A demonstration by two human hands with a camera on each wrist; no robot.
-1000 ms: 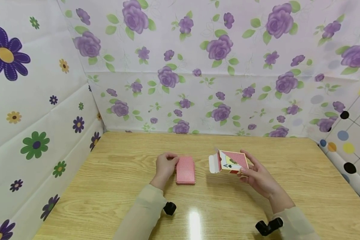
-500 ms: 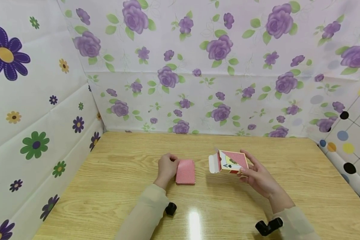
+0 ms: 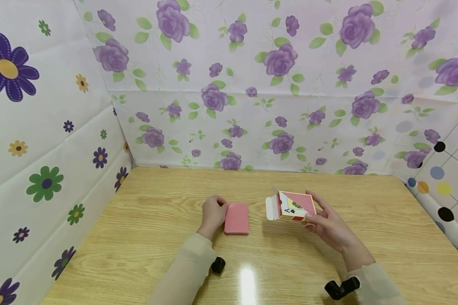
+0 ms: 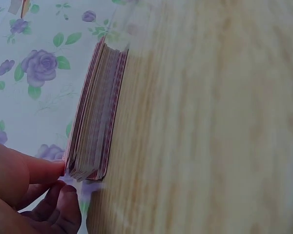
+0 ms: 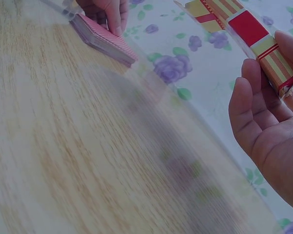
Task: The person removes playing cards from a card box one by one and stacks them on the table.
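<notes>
A deck of red-backed playing cards (image 3: 236, 218) lies face down on the table, its edges showing as a layered stack in the left wrist view. My left hand (image 3: 213, 214) is at its far left corner, thumb (image 4: 46, 170) against the cards and the other fingers curled close by. Held above the table on the right is a card box (image 3: 297, 206) with red pattern and an ace of spades on its front. My right hand (image 3: 330, 228) grips its right end between thumb and fingers. The box's white flap (image 3: 272, 208) stands open towards the deck.
The wooden table (image 3: 156, 190) runs back to a white wall cloth (image 3: 252, 114) with purple roses. Another flowered cloth (image 3: 80, 182) borders the left side, and a dotted one (image 3: 442, 182) the right. Black wrist cameras (image 3: 218, 265) sit on both sleeves.
My left hand has shifted slightly right and towards me. The deck's far edge has come nearer and its uneven sides now line up. The right hand and card box hold still.
</notes>
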